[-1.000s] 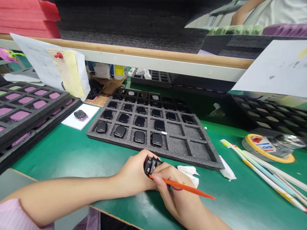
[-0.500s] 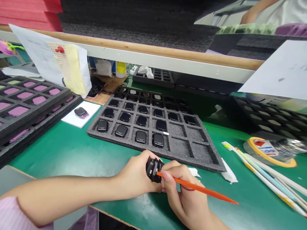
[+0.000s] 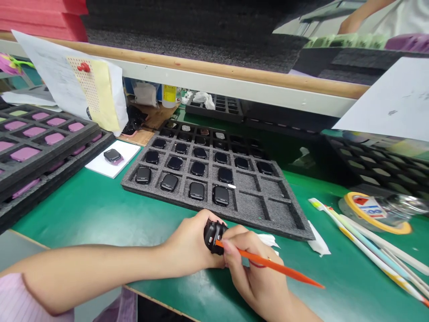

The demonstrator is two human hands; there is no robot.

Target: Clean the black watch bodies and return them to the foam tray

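Observation:
My left hand (image 3: 191, 248) is closed around a small black watch case (image 3: 212, 236), its side turned up toward me. Between the thumb and fingers of my right hand (image 3: 256, 268) is a thin orange pry tool (image 3: 281, 268). Its tip meets the side of the watch case, though the exact contact point is partly covered by my fingers. Just beyond both hands lies a grey foam tray (image 3: 251, 206) with several black watch cases (image 3: 221, 195) in its pockets. Some pockets on its right side hold nothing.
Foam trays with pink pieces (image 3: 25, 154) are stacked at left, beside a white pad (image 3: 100, 165) bearing one watch. Toothbrushes (image 3: 362, 246) and a tape roll (image 3: 375, 212) lie at right. A shelf edge (image 3: 201, 74) crosses above the bench. Another person's arm (image 3: 363, 15) shows at top right.
My right hand and the orange pry tool have shifted slightly left, toward the watch case. My left hand keeps its hold in nearly the same place.

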